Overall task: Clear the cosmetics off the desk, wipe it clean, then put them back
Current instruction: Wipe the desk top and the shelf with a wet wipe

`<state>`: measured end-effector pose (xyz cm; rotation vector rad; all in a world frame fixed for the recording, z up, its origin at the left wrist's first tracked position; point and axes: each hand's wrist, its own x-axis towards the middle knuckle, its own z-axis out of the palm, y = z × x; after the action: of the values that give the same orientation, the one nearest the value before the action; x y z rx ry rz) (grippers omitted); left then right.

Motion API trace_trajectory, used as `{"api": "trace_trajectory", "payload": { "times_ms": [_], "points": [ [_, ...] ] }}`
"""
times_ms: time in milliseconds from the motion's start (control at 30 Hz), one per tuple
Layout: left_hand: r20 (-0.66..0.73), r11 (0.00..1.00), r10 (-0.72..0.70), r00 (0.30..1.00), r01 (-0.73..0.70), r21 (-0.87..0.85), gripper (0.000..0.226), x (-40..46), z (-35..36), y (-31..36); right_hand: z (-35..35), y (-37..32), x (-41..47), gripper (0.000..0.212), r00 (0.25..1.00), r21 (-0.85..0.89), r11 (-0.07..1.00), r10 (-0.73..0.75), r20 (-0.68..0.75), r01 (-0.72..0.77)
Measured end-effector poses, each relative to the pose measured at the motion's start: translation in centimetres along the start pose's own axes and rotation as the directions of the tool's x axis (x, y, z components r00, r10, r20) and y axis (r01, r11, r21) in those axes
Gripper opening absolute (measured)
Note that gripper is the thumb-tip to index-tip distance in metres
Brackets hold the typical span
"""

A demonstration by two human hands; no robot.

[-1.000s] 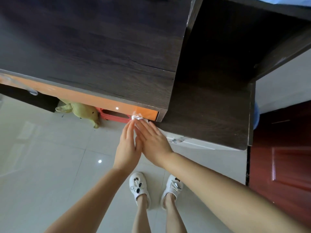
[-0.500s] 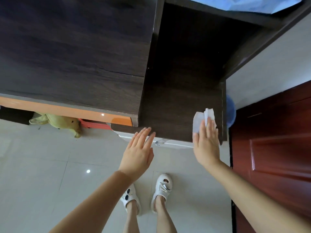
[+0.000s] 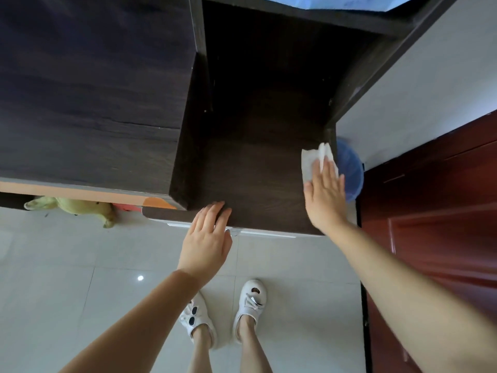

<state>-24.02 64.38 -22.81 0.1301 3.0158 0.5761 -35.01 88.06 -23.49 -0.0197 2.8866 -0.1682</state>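
Note:
A dark wooden desk (image 3: 258, 184) fills the upper middle, with a taller dark cabinet block (image 3: 94, 90) on its left. My right hand (image 3: 326, 197) lies flat on a white tissue (image 3: 313, 161), pressing it against the desk's right edge. My left hand (image 3: 208, 238) rests with spread fingers on the front edge of the desk, holding nothing. No cosmetics are in view.
A blue bin (image 3: 351, 173) stands on the floor just right of the desk, beside a dark red door (image 3: 435, 211). A yellow-green plush toy (image 3: 78, 207) lies on the tiled floor under the cabinet. My feet in white shoes (image 3: 251, 302) stand below the desk front.
My right hand slid the tissue from the cabinet corner across to the desk's right edge. My left hand separated from it and settled on the desk's front edge.

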Motion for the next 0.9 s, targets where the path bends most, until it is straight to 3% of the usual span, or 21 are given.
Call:
{"api": "trace_trajectory", "payload": {
  "times_ms": [67, 133, 200, 267, 500, 667, 800, 900],
  "points": [
    [-0.001, 1.0, -0.019, 1.0, 0.019, -0.005, 0.043, 0.5, 0.1, 0.5, 1.3, -1.9, -2.5, 0.057, 0.997, 0.013, 0.999, -0.028, -0.066, 0.029],
    [-0.013, 0.999, -0.039, 0.999, 0.039, -0.004, 0.041, 0.6, 0.2, 0.6, 2.6, -4.8, -5.1, 0.055, 0.973, -0.005, 0.975, -0.223, -0.061, 0.223],
    [-0.021, 0.999, -0.03, 0.999, 0.03, 0.019, 0.041, 0.5, 0.3, 0.5, 3.0, -5.9, -7.0, 0.051, 0.898, -0.023, 0.898, -0.44, -0.005, 0.44],
    [-0.027, 0.999, -0.015, 1.0, 0.017, 0.048, 0.042, 0.5, 0.3, 0.4, 2.6, -4.0, -6.9, 0.051, 0.843, -0.052, 0.841, -0.537, 0.039, 0.538],
    [-0.081, 0.996, -0.01, 0.997, 0.017, 0.085, 0.034, 2.8, 1.2, 2.3, -1.6, 3.8, 0.1, 0.057, 0.916, -0.056, 0.924, -0.367, 0.161, 0.379],
    [-0.056, 0.991, -0.024, 0.998, 0.031, 0.126, 0.036, 4.8, 1.6, 3.3, -1.9, 1.6, 4.6, 0.054, 0.973, -0.082, 0.969, -0.232, -0.008, 0.231],
    [0.031, 0.986, -0.006, 0.999, 0.001, 0.168, 0.03, 4.7, 0.9, 3.6, -0.2, 1.6, 0.4, 0.05, 0.937, 0.007, 0.938, -0.347, -0.046, 0.348],
    [0.129, 0.988, -0.02, 0.991, 0.0, 0.156, 0.04, 5.2, -0.9, 4.4, -1.0, 2.1, -2.4, 0.05, 0.912, 0.142, 0.901, -0.407, -0.045, 0.41]
  ]
}}
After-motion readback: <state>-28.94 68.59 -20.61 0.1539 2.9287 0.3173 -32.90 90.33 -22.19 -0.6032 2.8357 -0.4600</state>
